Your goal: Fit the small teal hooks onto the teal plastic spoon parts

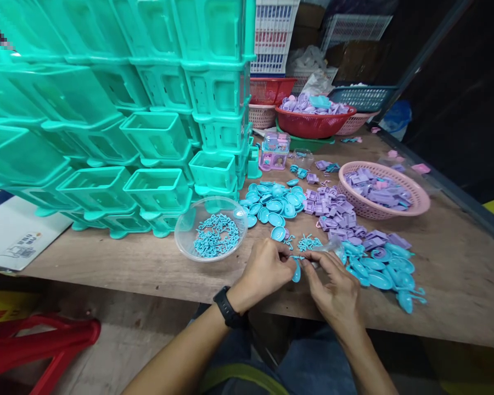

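Near the table's front edge my left hand (267, 271), with a black watch on the wrist, is closed on a small blue oval plastic dish (297, 272), mostly hidden by the fingers. My right hand (333, 285) faces it, thumb and forefinger pinching the end of a thin blue hook-shaped piece (297, 257) that bridges both hands at the dish. Just beyond the fingers lies a small heap of blue hook pieces (310, 243). Blue oval dishes (274, 204) are piled farther back. Right of my right hand are blue dishes, some with hooks on them (381, 278).
Stacked green plastic boxes (158, 189) fill the left. A clear bowl (182, 241) holds many blue hooks. Purple parts (337, 214) lie beside a pink basket (420, 206). Behind stand a small toy house (274, 152) and a red basket (308, 126). A red stool (61, 340) is lower left.
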### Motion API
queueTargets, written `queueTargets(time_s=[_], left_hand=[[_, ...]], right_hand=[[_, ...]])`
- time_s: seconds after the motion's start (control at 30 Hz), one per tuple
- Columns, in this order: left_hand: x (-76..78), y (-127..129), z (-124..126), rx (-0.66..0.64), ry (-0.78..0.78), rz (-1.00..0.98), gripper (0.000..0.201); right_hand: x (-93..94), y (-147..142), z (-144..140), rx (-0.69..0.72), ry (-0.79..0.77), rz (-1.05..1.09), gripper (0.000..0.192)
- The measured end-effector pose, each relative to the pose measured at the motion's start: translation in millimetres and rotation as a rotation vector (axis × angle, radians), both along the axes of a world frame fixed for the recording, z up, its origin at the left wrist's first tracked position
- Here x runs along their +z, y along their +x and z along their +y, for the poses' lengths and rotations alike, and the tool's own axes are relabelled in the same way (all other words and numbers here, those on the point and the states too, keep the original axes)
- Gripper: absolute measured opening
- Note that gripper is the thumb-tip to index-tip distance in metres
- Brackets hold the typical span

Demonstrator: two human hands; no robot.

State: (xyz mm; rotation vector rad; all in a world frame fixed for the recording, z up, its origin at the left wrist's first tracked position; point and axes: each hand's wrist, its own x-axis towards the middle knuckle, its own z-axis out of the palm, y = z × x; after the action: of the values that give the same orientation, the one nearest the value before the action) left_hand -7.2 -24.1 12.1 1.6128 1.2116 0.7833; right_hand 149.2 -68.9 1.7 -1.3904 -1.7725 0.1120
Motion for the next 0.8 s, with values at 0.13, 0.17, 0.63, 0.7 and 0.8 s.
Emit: queueTargets(time_s=[0.13,0.17,0.63,0.7,0.8], left_hand=[[-1.4,2,-2,-0.005,0.083,0.040,0.017],[-2.3,3,-3,-0.004,0.096,0.048,0.018],[-3.6,0,10,0.101,0.394,0.432,0.018],[-5.1,-2,22,0.123,0.421,0.638,0.019],[-10.1,-2,33,0.070,0.377,0.795,0.017]], right_hand=[[-5.9,-5,-2,-0.036,0.031,-0.022,0.015],[-9.2,-6,-3,-0.055,0.023,-0.016,0.016],[9.6,83,1,-0.511,-0.183,-0.060,0.035],[10.9,105,6,-0.623,-0.225,-0.093,0.036],[7.4,124,9,-0.643,-0.310,-0.172,0.036]])
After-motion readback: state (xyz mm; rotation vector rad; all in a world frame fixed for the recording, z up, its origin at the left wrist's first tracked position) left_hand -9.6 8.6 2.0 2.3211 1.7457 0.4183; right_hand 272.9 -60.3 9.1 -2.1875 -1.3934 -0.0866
